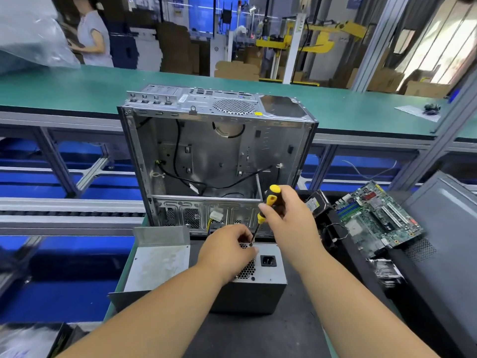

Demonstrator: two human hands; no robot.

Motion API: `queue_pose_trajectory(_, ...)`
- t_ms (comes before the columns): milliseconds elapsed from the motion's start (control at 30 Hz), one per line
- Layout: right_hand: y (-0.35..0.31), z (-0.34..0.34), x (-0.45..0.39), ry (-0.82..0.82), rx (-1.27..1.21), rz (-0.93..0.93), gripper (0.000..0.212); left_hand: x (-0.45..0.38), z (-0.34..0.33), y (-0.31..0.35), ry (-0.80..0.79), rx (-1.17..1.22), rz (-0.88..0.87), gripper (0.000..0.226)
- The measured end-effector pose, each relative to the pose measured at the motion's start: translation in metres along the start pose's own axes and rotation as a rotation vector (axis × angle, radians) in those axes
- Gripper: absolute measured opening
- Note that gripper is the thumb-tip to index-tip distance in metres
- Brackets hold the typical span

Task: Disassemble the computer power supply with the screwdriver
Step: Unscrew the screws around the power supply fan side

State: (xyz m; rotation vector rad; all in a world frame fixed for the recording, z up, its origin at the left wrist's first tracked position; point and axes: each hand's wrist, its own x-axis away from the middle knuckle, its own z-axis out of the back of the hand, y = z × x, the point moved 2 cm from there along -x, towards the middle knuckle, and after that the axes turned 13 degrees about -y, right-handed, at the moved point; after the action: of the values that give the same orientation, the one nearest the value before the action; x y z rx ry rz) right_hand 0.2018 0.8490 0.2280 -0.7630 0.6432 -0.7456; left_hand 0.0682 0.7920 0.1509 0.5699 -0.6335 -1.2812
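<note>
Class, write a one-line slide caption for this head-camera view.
Right hand drives a yellow-handled screwdriver into the power supply while the left hand steadies its tip.

Single head-worn wide-angle view, looking forward and down from just above the workbench (296, 332). Close on the power supply (258, 285) and both forearms at the bottom; farther off, the open computer case (214, 151) and factory floor.

Power supply (258, 282) matt grey metal; screwdriver (268, 202) glossy yellow-black plastic handle, metal shaft
</note>
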Motion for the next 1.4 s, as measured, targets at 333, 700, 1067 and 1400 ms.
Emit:
queue_pose_trajectory(333,-0.004,0.009,-0.007,-0.164,0.101,-0.001,0.035,0.0,-0.001,-0.001,0.0,0.003,-0.001,0.017)
queue_pose_trajectory(700,-0.013,-0.017,-0.017,-0.053,-0.336,0.114,0.014,0.002,-0.002,0.0,0.038,0.021,0.007,0.015)
queue_pose_trajectory(1067,0.001,-0.042,-0.024,-0.102,-0.837,0.14,0.011,-0.001,-0.003,-0.002,0.012,-0.001,0.016,0.01)
queue_pose_trajectory(1400,0.006,-0.035,-0.031,-0.145,-1.069,0.132,0.017,0.002,-0.003,0.002,0.011,-0.108,0.012,0.015)
